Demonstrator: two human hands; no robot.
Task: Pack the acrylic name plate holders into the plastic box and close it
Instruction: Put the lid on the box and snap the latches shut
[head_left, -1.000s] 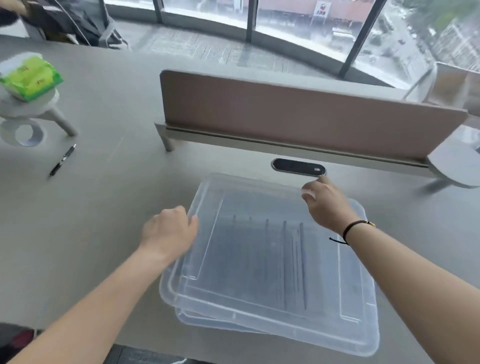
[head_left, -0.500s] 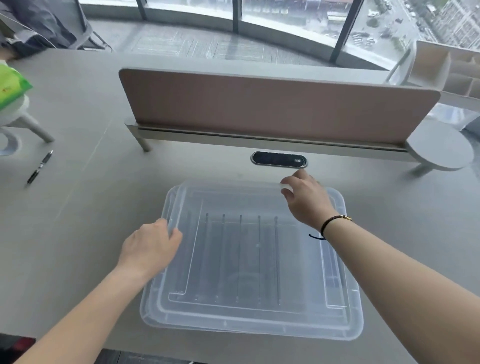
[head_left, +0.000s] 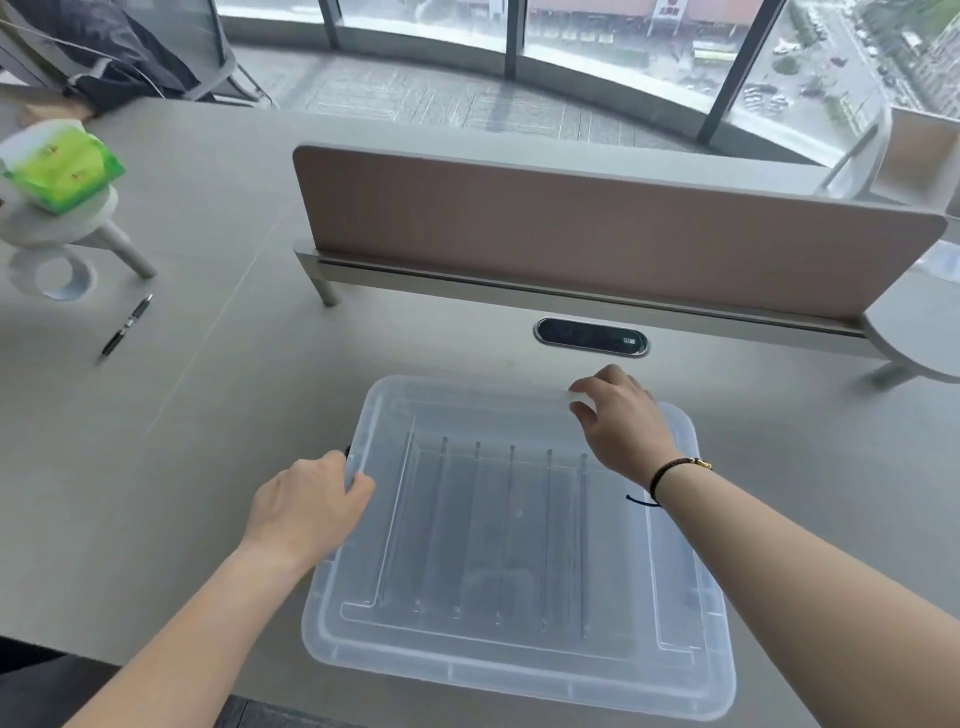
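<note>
On desk (head_left: 218, 395): we see clear rounded plastic box (head_left: 519, 670), lid (head_left: 509, 415) on, upright acrylic holders (head_left: 511, 525) inside.
Left hand (head_left: 306, 512): fingers curl on left rim.
Right hand (head_left: 618, 415): pinches lid's far edge.

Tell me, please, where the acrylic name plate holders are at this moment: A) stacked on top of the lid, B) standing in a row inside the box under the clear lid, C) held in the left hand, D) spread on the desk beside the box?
B: the holders show as upright parallel plates through the clear lid, which the left hand and right hand hold at its edges.
</note>
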